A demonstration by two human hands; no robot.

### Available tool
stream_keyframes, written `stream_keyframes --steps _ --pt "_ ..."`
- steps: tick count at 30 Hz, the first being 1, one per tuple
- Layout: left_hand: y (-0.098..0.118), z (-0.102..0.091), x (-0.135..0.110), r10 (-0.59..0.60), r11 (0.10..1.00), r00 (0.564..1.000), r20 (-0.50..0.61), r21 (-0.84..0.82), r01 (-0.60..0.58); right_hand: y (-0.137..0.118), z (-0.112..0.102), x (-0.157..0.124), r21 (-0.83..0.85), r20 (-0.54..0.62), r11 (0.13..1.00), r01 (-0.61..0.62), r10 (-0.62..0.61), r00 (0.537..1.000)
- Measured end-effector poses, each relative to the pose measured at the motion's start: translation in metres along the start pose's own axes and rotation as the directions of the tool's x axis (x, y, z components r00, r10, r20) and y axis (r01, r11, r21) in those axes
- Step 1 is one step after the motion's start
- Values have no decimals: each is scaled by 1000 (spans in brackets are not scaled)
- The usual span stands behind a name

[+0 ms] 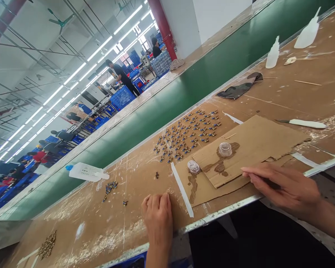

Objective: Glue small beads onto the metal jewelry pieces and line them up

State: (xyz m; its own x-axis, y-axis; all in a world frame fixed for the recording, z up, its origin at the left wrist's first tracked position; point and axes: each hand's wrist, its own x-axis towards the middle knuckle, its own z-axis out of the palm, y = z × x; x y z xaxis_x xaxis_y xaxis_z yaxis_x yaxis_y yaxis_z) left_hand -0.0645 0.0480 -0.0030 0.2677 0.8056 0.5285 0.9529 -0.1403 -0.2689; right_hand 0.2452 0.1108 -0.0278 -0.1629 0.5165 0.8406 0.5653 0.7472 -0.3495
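My left hand [158,217] rests on the brown table by its front edge, fingers curled down and close together. Whatever lies under its fingertips is hidden. Over the near edge of a cardboard sheet [268,139], my right hand [289,188] has thumb and forefinger pinched; I cannot make out anything between them. On the cardboard stands a small clear cup [225,149] amid wet stains. A second clear cup [193,167] sits left of it. Beyond my left hand lie a few tiny dark rings [157,175] and a single small blue-and-gold part [125,203].
Rows of small blue-and-gold parts [184,136] cover the table's middle. A loose pile [111,187], a white bottle [86,172] and brass bits [47,245] lie left. A knife [307,123], cloth [241,86] and squeeze bottles [273,55] are right. A green conveyor belt [167,108] runs behind.
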Motion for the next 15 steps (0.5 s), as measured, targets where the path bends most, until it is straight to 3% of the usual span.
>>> stream_keyframes --steps 6,12,15 --pt "20 -4 -17 -45 995 998 43 86 41 -1 -3 1 -44 28 999 13 -12 1000" --pt "19 -9 -28 -79 997 996 -30 19 79 -1 -4 1 -53 30 998 17 -16 999" --pt "6 -20 -40 -129 992 991 -28 0 129 -3 -5 5 -60 27 998 25 -24 999"
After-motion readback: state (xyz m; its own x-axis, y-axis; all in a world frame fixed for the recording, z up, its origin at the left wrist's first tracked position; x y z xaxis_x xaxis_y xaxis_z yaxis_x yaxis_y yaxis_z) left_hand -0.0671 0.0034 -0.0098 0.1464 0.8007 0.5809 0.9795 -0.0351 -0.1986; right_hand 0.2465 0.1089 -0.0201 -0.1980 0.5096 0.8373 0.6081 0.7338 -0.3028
